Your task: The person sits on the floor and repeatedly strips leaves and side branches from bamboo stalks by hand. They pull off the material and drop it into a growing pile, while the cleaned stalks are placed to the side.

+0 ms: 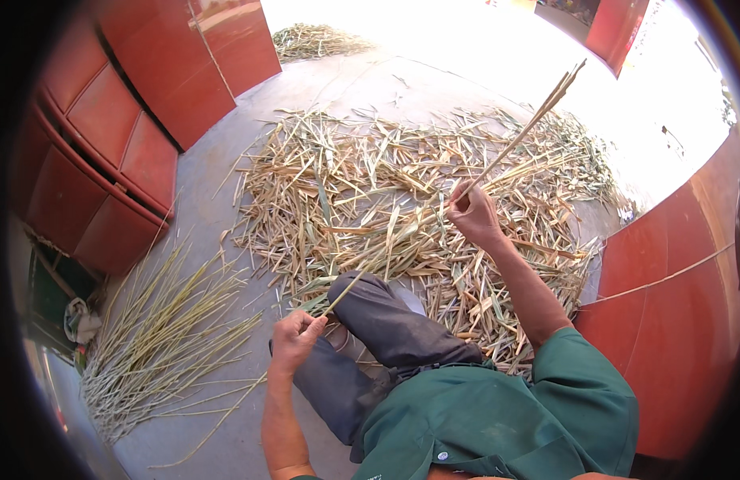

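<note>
My left hand [298,336] pinches a thin, pale green plant stalk [346,292] between thumb and fingers, above my bent leg; the stalk slants up to the right. My right hand [473,211], raised over the litter, is closed on a dry brown strip of leaf or husk [529,126] that points to the upper right. Beneath and beyond both hands spreads a thick layer of dry leaves and husks [322,204] on the floor. A fan-shaped pile of thin bare stalks [166,336] lies to the left of my left hand.
Red panels, perhaps door leaves [166,66], stand at the upper left, with red padded seating [106,126] beside them. Another red panel [670,300] is on the right. A further heap of plant matter [316,42] lies at the top, near the bright opening. A cloth [81,321] hangs at the left.
</note>
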{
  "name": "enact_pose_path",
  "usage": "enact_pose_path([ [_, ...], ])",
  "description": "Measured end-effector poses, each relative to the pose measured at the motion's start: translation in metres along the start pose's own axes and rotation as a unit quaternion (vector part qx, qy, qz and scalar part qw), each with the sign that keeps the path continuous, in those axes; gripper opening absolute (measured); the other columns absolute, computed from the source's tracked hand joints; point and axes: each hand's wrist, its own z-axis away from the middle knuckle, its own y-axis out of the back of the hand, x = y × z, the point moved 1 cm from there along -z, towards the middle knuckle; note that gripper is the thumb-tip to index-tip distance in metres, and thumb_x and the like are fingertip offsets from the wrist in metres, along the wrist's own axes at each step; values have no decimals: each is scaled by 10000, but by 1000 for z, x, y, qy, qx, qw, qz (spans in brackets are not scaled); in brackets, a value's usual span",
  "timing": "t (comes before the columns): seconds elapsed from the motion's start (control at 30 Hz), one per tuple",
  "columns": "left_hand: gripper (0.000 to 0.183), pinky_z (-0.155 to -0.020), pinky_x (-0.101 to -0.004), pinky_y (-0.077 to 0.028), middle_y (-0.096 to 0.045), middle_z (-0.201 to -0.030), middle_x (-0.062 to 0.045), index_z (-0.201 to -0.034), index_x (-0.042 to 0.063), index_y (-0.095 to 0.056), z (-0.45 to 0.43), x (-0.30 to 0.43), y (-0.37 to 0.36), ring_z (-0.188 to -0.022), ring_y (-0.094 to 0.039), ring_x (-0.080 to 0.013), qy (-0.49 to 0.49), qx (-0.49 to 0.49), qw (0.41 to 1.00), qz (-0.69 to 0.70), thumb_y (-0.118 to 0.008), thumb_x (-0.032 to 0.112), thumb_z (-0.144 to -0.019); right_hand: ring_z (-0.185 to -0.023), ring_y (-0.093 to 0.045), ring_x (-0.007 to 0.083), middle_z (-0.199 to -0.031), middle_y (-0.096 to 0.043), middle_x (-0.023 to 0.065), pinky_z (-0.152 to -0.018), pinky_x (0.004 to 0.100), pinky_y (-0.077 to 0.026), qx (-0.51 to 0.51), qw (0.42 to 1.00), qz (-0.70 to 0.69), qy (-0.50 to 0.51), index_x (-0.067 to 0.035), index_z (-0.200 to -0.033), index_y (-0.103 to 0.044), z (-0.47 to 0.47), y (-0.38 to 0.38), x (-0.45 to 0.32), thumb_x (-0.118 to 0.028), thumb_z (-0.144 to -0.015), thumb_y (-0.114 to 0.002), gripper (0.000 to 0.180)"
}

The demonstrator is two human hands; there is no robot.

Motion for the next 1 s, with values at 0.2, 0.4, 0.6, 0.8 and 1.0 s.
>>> enact_pose_path([
  [0.2,295,-541,-319,-430,-627,-646,-93,-765,8,-677,-4,5,-1,-569,-558,-155,-52,19,997,-51,-795,258,-868,-771,-705,161,-929,-689,116,-619,243,-593,289,820,-433,-239,11,-1109,-582,-22,63,103,-49,-906,-704,244],
  [0.4,351,-600,-354,-466,-665,-746,-100,-809,34,-709,-1,2,-6,-650,-638,-231,-67,-14,995,-71,-723,372,-904,-853,-699,156,-1121,-705,118,-702,254,-527,-153,875,-436,-146,-13,-1309,-561,30,-25,7,-210,-973,-685,409],
  [0.6,274,-621,-395,-490,-673,-717,-78,-863,78,-658,19,-9,-7,-684,-661,-296,-89,-34,992,-81,-699,346,-910,-738,-586,70,-900,-667,0,-623,199,-464,-77,895,-425,-113,-100,-1049,-659,8,-45,44,-222,-978,-690,144],
  [0.8,176,-691,-409,-425,-609,-689,-70,-844,113,-630,71,-21,31,-688,-607,-284,-134,19,970,-201,-692,270,-893,-658,-516,22,-809,-572,-54,-532,137,-414,14,892,-391,-226,-100,-1072,-660,-41,-10,149,-265,-987,-678,187],
  [1.0,143,-728,-401,-471,-607,-692,-88,-794,72,-557,74,19,65,-735,-643,-303,-192,81,911,-356,-695,73,-752,-694,-575,10,-872,-616,-66,-512,125,-475,-77,828,-435,-346,-133,-1093,-664,-26,-19,234,-250,-987,-672,158],
])
